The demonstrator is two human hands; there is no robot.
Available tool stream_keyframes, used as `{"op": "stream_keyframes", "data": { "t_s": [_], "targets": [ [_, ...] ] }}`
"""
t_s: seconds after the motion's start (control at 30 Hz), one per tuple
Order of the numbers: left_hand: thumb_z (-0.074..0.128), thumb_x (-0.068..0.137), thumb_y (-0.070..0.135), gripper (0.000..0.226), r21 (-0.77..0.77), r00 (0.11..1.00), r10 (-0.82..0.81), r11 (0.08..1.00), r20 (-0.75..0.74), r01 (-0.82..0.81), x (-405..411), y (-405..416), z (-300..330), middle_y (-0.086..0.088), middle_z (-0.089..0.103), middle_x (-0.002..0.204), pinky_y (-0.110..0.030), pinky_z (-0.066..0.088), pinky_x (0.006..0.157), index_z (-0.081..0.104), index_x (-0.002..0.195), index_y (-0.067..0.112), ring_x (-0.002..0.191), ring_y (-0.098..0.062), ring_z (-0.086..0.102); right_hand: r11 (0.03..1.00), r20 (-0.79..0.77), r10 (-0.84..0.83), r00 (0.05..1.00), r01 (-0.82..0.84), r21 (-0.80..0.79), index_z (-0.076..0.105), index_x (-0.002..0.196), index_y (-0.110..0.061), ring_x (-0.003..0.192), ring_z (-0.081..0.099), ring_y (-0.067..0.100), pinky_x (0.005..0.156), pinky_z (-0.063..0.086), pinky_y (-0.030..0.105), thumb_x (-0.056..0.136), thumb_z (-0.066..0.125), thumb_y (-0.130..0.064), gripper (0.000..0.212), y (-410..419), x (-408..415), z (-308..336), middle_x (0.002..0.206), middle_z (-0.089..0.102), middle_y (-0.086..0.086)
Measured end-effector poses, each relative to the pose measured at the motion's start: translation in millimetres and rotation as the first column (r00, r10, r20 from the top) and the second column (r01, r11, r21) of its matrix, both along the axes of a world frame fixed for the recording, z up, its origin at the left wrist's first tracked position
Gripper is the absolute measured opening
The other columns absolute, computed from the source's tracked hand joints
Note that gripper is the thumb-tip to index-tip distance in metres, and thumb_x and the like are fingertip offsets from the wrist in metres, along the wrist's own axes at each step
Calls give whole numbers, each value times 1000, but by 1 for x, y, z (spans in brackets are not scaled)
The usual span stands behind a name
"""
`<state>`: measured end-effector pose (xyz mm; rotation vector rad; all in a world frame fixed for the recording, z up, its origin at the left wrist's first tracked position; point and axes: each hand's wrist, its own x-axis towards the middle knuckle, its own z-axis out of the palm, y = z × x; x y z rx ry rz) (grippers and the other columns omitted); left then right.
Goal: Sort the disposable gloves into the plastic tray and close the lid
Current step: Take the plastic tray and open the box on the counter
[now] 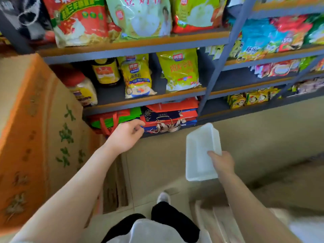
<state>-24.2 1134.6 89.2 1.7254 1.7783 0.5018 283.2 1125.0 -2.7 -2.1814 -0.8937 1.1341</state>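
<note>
My right hand [221,162] grips the empty plastic tray [201,151] above the beige floor [263,137]; my left hand [126,135], loosely curled, holds nothing beside the cardboard box [35,128]; beyond, grey shelves [140,48] carry food packets [178,71].

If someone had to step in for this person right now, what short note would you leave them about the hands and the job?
Right hand: grips the near edge of the plastic tray, held in the air; the tray looks empty, with no lid on it.
Left hand: reaches toward the stack of folded bags on the bottom shelf, fingers loosely curled, holding nothing that I can see.
Gloves and lid: not visible in this view.
Done: tray picked up.
Left: find the gloves, put them in the tray, close the lid.
</note>
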Motion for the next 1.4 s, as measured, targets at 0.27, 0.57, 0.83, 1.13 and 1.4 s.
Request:
{"op": "stream_keyframes", "data": {
  "t_s": [0.27, 0.57, 0.83, 1.13, 1.4],
  "targets": [
    [52, 93, 13, 26, -92, 975, -192, 979, -110, 182, 23, 199, -12, -5, 65, 106, -22, 37, 78, 60, 118, 10, 90, -16, 57, 977, 161, -204, 966, 189, 103, 49, 121, -8, 104, 56, 33, 81, 45, 38, 83, 64, -35, 50, 126, 39, 23, 116, 58, 13],
    [52, 93, 15, 25, -91, 774, -618, 786, -136, 612, 168, 424, -18, -9, 67, 106, -25, 41, 76, 62, 115, 10, 92, -24, 62, 867, 226, -496, 838, 492, 77, 48, 123, -6, 92, 53, 28, 73, 38, 31, 85, 63, -34, 49, 214, 128, 19, 113, 60, 13],
    [50, 95, 19, 26, -27, 541, -832, 547, -123, 836, 379, 518, 5, 0, 63, 98, -32, 47, 81, 59, 118, 16, 92, -19, 60, 759, 279, -611, 741, 648, -59, 41, 125, -12, 88, 53, 25, 76, 49, 41, 86, 61, -38, 51, 232, 245, 4, 105, 56, 6],
    [50, 95, 16, 26, -73, 478, -874, 484, -86, 872, 606, 589, -10, -3, 64, 105, -24, 40, 76, 60, 118, 13, 89, -14, 55, 694, 276, -676, 683, 716, -72, 41, 124, -16, 87, 54, 18, 70, 47, 32, 86, 61, -40, 49, 287, 449, 17, 102, 51, -1],
    [52, 93, 14, 25, -119, 421, -899, 434, -122, 893, 804, 684, -46, -8, 67, 108, -29, 44, 81, 62, 116, 12, 99, -23, 61, 653, 371, -704, 606, 757, 4, 40, 126, -13, 87, 49, 17, 73, 48, 34, 87, 60, -39, 51, 369, 641, 31, 103, 49, -1]
  ]
}}
